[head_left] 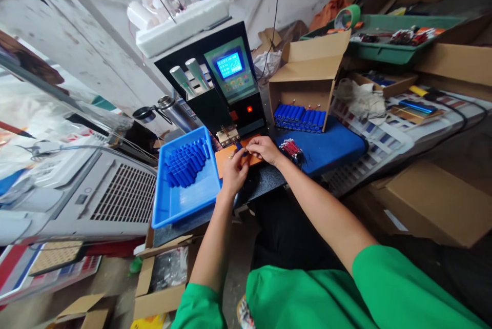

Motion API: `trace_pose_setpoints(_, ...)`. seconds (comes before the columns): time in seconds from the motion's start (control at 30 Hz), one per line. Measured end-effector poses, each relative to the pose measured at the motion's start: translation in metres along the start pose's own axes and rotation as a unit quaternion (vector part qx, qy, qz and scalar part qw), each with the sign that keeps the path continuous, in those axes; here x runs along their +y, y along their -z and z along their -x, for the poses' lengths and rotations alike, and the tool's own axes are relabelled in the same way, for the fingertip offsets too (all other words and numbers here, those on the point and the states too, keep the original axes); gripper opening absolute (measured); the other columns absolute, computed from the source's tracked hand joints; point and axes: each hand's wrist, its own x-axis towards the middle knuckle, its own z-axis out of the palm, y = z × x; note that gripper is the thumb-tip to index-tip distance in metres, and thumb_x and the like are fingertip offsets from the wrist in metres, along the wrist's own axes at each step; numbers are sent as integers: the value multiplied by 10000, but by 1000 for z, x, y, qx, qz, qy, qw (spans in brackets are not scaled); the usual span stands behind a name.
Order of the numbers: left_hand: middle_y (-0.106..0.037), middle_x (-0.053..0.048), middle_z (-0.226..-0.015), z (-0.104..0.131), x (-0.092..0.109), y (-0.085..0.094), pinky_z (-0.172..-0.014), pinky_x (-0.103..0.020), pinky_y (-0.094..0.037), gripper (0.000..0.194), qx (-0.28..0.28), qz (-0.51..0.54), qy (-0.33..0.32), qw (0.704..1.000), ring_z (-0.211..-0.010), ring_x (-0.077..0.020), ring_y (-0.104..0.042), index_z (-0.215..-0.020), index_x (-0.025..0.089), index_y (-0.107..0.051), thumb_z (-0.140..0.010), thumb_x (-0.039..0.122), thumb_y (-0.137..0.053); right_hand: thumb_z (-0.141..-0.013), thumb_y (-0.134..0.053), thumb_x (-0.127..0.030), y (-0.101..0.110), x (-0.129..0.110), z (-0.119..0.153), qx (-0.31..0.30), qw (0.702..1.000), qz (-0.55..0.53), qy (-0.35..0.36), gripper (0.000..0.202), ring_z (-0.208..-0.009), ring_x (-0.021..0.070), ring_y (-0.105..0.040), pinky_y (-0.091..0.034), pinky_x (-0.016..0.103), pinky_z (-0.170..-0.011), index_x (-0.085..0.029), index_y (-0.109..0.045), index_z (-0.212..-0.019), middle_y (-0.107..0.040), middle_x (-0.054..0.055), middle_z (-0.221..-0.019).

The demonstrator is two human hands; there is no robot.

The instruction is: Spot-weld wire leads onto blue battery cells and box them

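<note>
My left hand (234, 171) is closed around a small blue cylindrical cell (239, 145), just below the electrode block (228, 136) of a black spot welder (207, 109). Beside it, my right hand (264, 148) pinches at the cell's near end, its fingertips almost touching those of the left. What sits between the right fingertips is too small to make out. Under both hands lies an orange board (222, 163). A bundle of red and black wires with white ends (291, 149) rests just right of my right hand.
Left of the welder, a blue tray (188, 208) holds many blue cells. Behind on the right, an open cardboard box (303, 70) contains more cells with leads. A steel flask (175, 112) stands behind the tray; a green tray (403, 52) is farther right.
</note>
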Motion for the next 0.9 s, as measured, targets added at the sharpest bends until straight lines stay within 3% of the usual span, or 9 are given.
trace_pose_setpoints(0.2,-702,-75,-1039,5,-3,-5,-868,-341,-572,411,32,87,38,995,-903,-175,-691,-1275,217,-605,-873,301,-621,-638,-718,-376,-2,-4,0,37,999,-21,-19,237,-412,56,-368,-232,201,-400,-178,-588,-642,-492,-57,-489)
trace_pose_setpoints(0.43,-705,-39,-840,2,16,-2,-664,-296,-566,342,118,159,117,973,-715,-164,-681,-1139,214,-620,-889,447,-634,-660,-751,-392,-4,-6,0,49,998,-27,-26,280,-411,53,-362,-231,194,-391,-181,-570,-629,-478,-59,-483)
trace_pose_setpoints(0.53,-680,-14,-738,-6,19,2,-573,-275,-523,340,113,161,144,970,-612,-149,-631,-1024,207,-668,-834,488,-683,-672,-753,-396,-5,-5,-1,59,998,-24,-29,290,-411,51,-358,-234,191,-394,-182,-560,-631,-474,-61,-484)
trace_pose_setpoints(0.9,-712,-36,-783,-19,10,5,-705,-312,-543,217,89,107,120,983,-735,-189,-668,-911,202,-716,-817,397,-690,-693,-750,-389,-6,-3,-4,70,997,-26,-22,288,-438,61,-382,-251,188,-403,-187,-552,-640,-485,-52,-494)
